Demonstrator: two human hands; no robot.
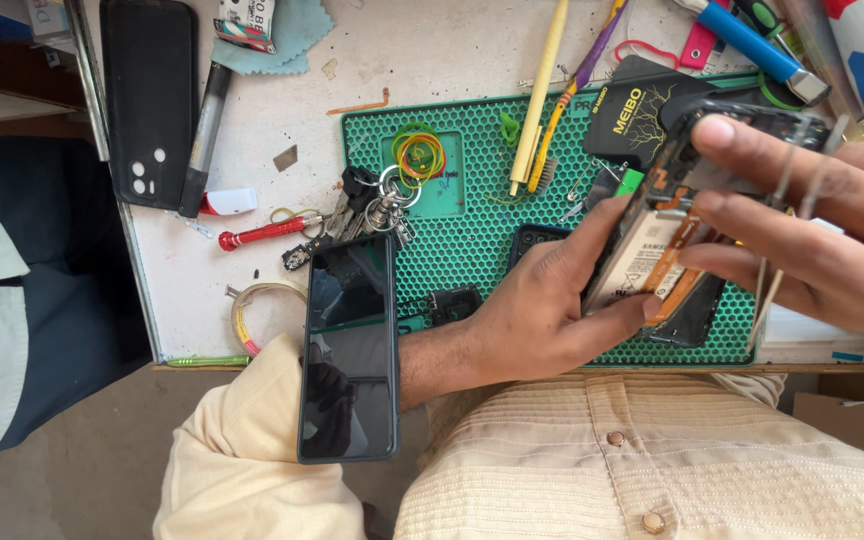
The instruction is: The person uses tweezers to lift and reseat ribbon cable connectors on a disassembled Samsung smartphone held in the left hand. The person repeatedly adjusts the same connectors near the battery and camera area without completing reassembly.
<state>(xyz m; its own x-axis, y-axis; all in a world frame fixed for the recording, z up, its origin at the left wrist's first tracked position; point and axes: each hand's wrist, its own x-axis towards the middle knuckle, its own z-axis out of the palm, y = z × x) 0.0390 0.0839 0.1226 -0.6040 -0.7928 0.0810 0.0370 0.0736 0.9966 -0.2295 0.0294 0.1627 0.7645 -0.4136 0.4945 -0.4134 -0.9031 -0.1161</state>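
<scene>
My left hand (pixel 542 305) grips an opened phone (pixel 652 240) by its lower edge, tilted up above the green honeycomb mat (pixel 462 230). The phone's back is off, showing a pale battery and orange flex strips. My right hand (pixel 812 220) comes in from the right, its fingers pressed on the phone's upper end and side. Thin metal tweezers (pixel 778 235) sit tucked between that hand's fingers, tips pointing down. A second phone (pixel 348 350) with a dark screen lies across my left forearm and sleeve, half over the table's front edge.
On the mat lie coloured rubber bands (pixel 419 153), a bunch of keys (pixel 377 205), a yellow stick tool (pixel 540 90) and small black parts. A black phone case (pixel 149 100), a red screwdriver (pixel 262 233) and a tape roll (pixel 252 312) lie at the left.
</scene>
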